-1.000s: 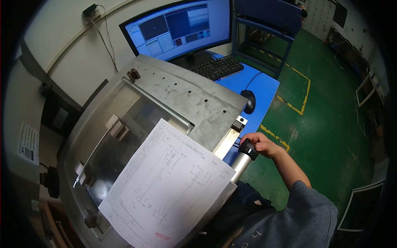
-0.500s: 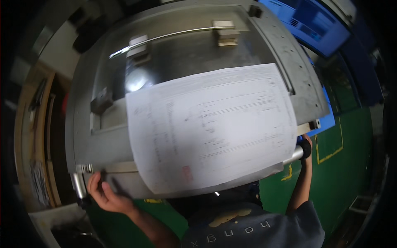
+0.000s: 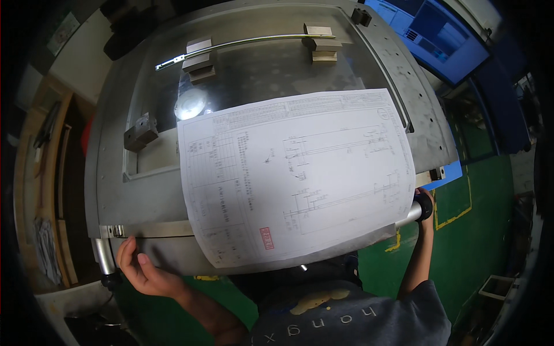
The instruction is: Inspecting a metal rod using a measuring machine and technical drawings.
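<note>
A large printed drawing sheet point(image 3: 340, 184) lies over the front of a grey metal machine table point(image 3: 144, 207) and overhangs its near edge. My left hand point(image 3: 147, 274) is at the table's front left edge, thumb and fingers apart, nothing in it. On the right, my right hand point(image 3: 426, 222) is closed round a black knob point(image 3: 423, 206) at the end of a silver cylinder point(image 3: 408, 215); the knob partly hides its fingers. Behind the sheet, a slim metal rod point(image 3: 254, 43) rests across two stepped blocks, the left block point(image 3: 199, 57) and the right block point(image 3: 322, 43).
A dark metal block point(image 3: 141, 134) sits on the table's left side, and a round bright spot shines near it. Wooden shelving point(image 3: 63, 202) stands at left. A blue-framed screen point(image 3: 441, 40) is at the far right, above green floor point(image 3: 456, 248) with yellow marking lines.
The view has shifted slightly and become sharper. Both hands keep their places at the table's front edge; the sheet and rod lie as before.
</note>
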### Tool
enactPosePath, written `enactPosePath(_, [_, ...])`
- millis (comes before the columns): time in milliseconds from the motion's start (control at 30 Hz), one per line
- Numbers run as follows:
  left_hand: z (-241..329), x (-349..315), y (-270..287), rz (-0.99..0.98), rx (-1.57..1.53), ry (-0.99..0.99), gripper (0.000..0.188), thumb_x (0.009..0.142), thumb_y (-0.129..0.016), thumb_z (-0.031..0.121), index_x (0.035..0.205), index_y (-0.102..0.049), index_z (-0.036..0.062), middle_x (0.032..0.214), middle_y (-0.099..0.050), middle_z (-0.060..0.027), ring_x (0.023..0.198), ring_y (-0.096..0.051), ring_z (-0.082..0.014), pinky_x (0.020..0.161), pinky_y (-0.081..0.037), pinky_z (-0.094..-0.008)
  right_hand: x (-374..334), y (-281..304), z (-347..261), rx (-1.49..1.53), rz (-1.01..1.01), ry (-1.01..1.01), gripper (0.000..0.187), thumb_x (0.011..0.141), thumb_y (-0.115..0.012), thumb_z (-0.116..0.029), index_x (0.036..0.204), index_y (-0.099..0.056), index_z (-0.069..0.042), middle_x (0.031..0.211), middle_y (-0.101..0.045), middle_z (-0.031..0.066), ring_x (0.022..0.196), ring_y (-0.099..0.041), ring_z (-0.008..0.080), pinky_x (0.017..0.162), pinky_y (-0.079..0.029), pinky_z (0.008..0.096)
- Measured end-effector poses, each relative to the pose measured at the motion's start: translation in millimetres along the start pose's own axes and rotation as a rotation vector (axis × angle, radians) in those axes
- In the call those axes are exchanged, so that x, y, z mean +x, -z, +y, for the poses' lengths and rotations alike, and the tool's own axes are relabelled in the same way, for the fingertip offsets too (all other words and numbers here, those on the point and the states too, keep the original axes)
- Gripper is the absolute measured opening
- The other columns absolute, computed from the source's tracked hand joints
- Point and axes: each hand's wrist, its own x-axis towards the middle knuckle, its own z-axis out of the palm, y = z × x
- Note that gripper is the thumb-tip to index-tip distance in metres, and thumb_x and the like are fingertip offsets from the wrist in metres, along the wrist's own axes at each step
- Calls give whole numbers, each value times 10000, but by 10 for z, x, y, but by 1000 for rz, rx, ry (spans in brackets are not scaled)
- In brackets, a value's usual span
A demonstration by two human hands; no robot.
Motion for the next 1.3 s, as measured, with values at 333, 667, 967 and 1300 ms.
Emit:
enactPosePath(333, [37,4,-14,0,39,19,163,703,-389,48,802,-478,-47,841,-472,-122,787,-441,-192,734,-347,-282,11,-17,54,-154,-48,101,331,709,-500,-314,852,-539,-17,754,-551,174,708,-540,271,627,-400,312])
enactPosePath(667, [37,0,-25,-85,-65,138,153,720,-377,32,574,-385,-13,619,-410,-65,584,-368,-127,560,-307,-217,23,-12,35,-308,-56,24,312,691,-505,-350,847,-552,-84,769,-551,160,744,-528,292,636,-401,333])
enactPosePath(967, [34,-3,-15,-111,-52,135,161,728,-372,39,576,-382,-14,610,-408,-67,581,-363,-129,548,-300,-220,-167,-65,-280,-451,109,472,223,696,-512,-306,661,-594,-101,790,-564,115,726,-539,247,640,-422,319])
enactPosePath(1300, [22,5,-12,-110,-50,130,157,730,-374,36,581,-390,-13,618,-414,-64,584,-362,-126,545,-295,-218,-239,-110,-466,-195,278,766,123,620,-611,-44,579,-499,-72,597,-501,82,582,-517,225,509,-409,278])
